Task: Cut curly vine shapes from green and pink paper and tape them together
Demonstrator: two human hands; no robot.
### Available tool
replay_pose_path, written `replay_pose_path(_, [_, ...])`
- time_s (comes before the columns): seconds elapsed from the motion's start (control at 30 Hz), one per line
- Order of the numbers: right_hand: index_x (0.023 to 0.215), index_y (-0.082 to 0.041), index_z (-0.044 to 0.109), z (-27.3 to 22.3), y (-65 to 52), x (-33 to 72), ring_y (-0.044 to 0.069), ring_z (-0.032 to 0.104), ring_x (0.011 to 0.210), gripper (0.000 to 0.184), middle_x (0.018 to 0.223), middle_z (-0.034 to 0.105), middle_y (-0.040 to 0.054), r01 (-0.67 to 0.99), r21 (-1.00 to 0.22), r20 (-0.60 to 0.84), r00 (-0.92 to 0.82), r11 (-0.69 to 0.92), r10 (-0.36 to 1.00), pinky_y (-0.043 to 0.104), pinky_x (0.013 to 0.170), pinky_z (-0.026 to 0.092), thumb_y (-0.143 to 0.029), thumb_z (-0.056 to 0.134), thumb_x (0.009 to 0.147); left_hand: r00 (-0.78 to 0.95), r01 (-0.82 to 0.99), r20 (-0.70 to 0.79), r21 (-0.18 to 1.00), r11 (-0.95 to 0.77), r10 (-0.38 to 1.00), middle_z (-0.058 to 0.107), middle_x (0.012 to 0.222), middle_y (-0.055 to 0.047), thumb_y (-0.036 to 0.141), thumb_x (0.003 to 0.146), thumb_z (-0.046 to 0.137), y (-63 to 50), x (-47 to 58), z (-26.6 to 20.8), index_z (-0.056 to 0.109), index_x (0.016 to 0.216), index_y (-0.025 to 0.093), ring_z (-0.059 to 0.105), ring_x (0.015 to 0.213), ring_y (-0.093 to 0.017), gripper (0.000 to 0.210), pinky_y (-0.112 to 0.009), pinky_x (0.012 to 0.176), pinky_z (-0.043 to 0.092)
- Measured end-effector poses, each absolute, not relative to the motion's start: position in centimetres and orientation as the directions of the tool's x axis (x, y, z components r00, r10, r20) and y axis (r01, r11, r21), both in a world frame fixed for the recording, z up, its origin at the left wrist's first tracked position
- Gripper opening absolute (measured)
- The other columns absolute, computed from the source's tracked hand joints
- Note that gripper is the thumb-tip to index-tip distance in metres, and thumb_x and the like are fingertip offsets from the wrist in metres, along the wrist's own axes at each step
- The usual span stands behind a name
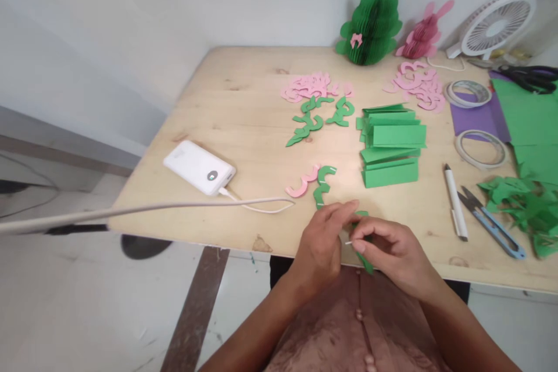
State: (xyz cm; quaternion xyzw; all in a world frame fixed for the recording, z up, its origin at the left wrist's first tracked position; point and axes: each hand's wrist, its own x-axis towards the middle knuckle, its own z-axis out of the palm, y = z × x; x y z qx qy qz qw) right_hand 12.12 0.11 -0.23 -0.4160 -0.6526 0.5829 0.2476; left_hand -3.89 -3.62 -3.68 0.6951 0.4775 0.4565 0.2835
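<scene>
My left hand (pixel 321 238) is low at the table's front edge, fingers bent together and pointing right; what they hold, if anything, is hidden. Close on its right, my right hand (pixel 394 247) is closed, thumb and forefinger pinching a thin white strip (pixel 349 243). A green paper cut-out (pixel 364 263) shows below and behind the right fingers, partly covered. Just beyond the left hand lies a wavy green paper cut-out (pixel 321 190) with small white strips on it. A wavy pink paper cut-out (pixel 298 188) touches or nearly touches its left side.
Behind lie green cut-outs (pixel 308 123), pink cut-outs (pixel 307 87) and folded green paper (pixel 392 136). At right are a pen (pixel 455 203), blue-handled snips (pixel 492 224), tape rolls (pixel 461 154) and green scraps (pixel 536 209). A power bank (pixel 196 165) with a cable (pixel 143 207) sits left.
</scene>
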Motion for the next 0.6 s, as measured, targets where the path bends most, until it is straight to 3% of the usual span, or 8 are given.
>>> replay_pose_path(0.2, [0.073,-0.019,0.061,0.0,0.5,12.0,0.012,0.053,0.064,0.013,0.070,0.060,-0.0013,0.231,-0.965,-0.227,-0.513,-0.121,0.828,0.024,0.061,0.042,-0.026,0.059,0.084,0.160,0.508,0.397,0.752,-0.420,0.904,0.064,0.113,-0.012,0.019,0.094,0.039,-3.4,-3.5,-3.6,0.042,0.135,0.016,0.055,0.109,-0.024,0.041,-0.041,0.092,0.050])
replay_pose_path(0.43, [0.071,-0.019,0.062,1.0,0.3,12.3,0.012,0.053,0.064,0.012,0.068,0.060,-0.0018,0.259,-0.941,-0.321,-0.483,-0.218,0.814,0.024,0.062,0.043,-0.026,0.060,0.081,0.152,0.502,0.407,0.753,-0.425,0.901,0.065,0.108,-0.013,0.020,0.095,0.039,-3.4,-3.3,-3.7,0.045,0.132,0.014,0.056,0.107,-0.023,0.038,-0.042,0.091,0.051])
replay_pose_path(0.6, [0.073,-0.020,0.062,1.4,-0.6,12.9,0.012,0.054,0.067,0.013,0.070,0.058,-0.0027,0.309,-0.929,-0.340,-0.496,-0.203,0.799,0.023,0.064,0.043,-0.026,0.058,0.084,0.149,0.520,0.407,0.743,-0.421,0.901,0.063,0.114,-0.014,0.020,0.094,0.038,-3.5,-3.3,-4.1,0.046,0.130,0.015,0.056,0.110,-0.024,0.037,-0.043,0.090,0.052])
